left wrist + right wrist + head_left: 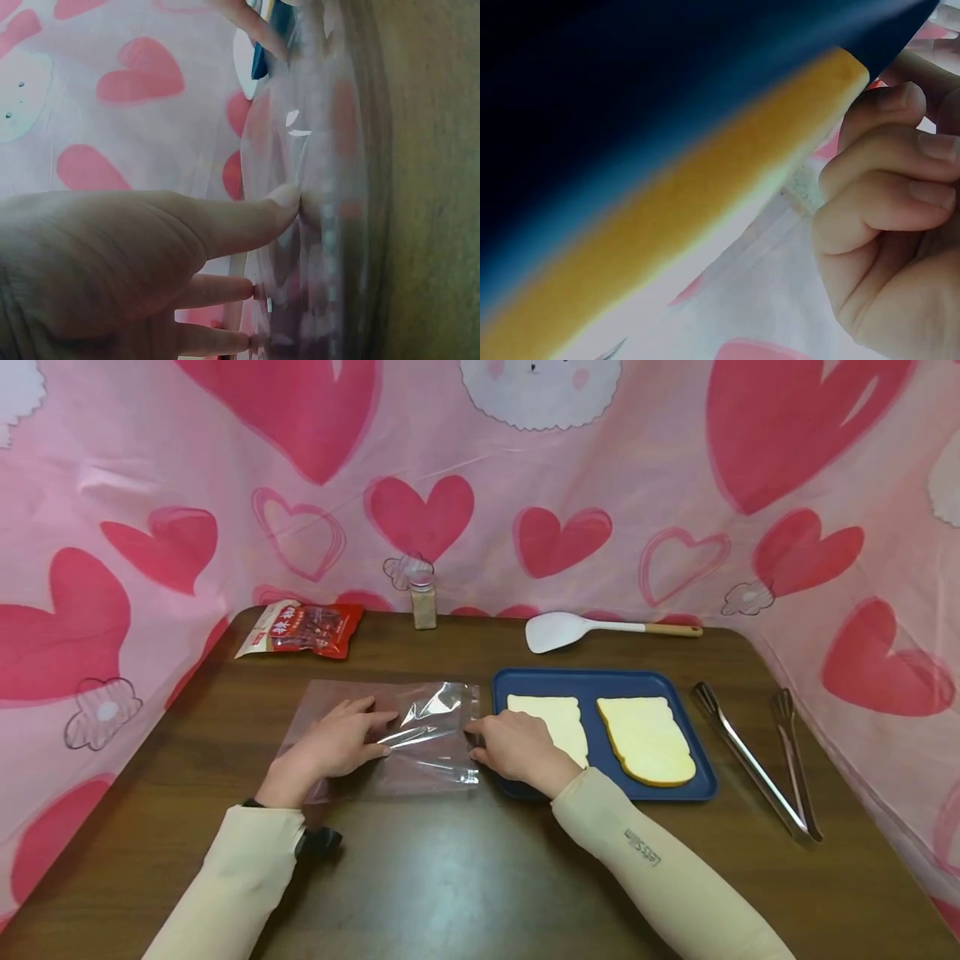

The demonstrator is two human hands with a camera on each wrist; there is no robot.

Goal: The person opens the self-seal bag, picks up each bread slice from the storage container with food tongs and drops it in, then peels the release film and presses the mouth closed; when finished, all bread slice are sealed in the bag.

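A clear plastic bag (pixel 427 768) lies flat on the table in the head view, glossy and lightly creased. My left hand (pixel 339 739) rests on its left half with fingers spread; in the left wrist view the thumb (pixel 247 225) presses on the film. At the bag's right edge, beside the tray, my right hand (pixel 517 745) holds the film at its thumb and index finger. The right wrist view shows the other fingers (pixel 885 202) curled in. Under that hand's wrist, a bread slice (pixel 555 718) is partly covered.
A blue tray (pixel 585 681) carries that slice and another bread slice (pixel 647 739). Metal tongs (pixel 757 772) lie to its right. Behind are a white spatula (pixel 558 631) with a wooden handle, a seasoning jar (pixel 424 603) and a red food packet (pixel 307 628). A heart-patterned curtain (pixel 555 468) borders the table.
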